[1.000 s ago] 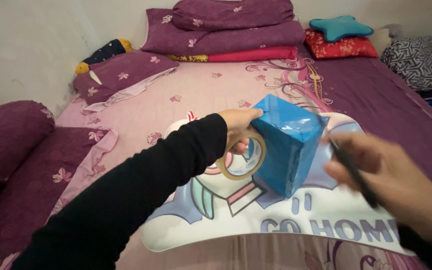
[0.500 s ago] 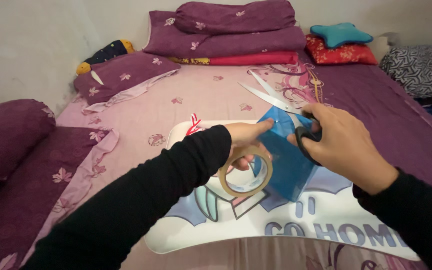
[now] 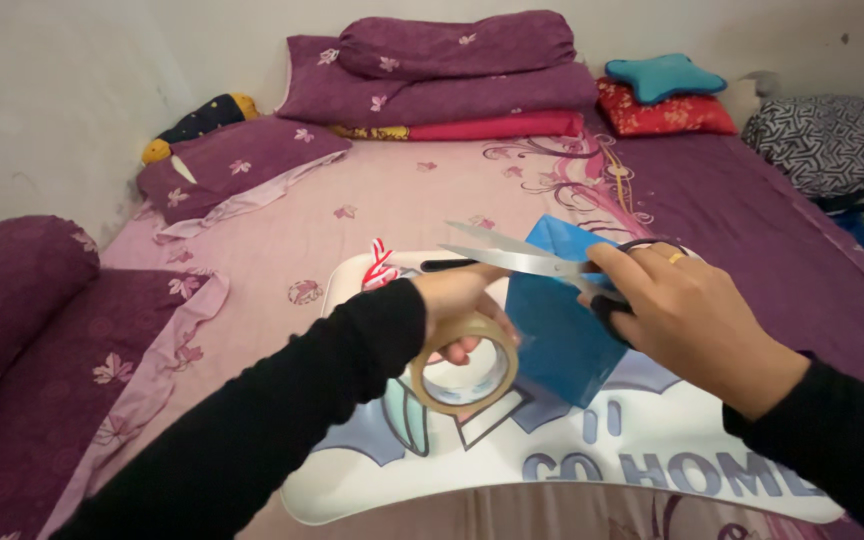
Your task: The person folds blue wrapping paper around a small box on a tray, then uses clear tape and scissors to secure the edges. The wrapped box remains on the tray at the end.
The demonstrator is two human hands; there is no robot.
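Observation:
A box wrapped in shiny blue paper [image 3: 557, 320] stands on a white lap tray [image 3: 592, 470] on the bed. My left hand [image 3: 462, 305] holds a roll of clear tape [image 3: 462, 368] against the box's left side. My right hand [image 3: 687, 315] grips black-handled scissors [image 3: 522, 258], their blades open and pointing left over the top of the box, just above my left hand.
A red-and-white ribbon [image 3: 380, 266] and a black pen [image 3: 449, 265] lie at the tray's far left. Purple pillows [image 3: 452, 70] are stacked at the bed's head, with a teal star cushion [image 3: 664, 77] on a red one. A purple bolster [image 3: 12, 290] lies on the left.
My right hand has swung the scissors from pointing up and away to lying level over the box top, blades toward my left hand. The tape roll has pulled slightly left.

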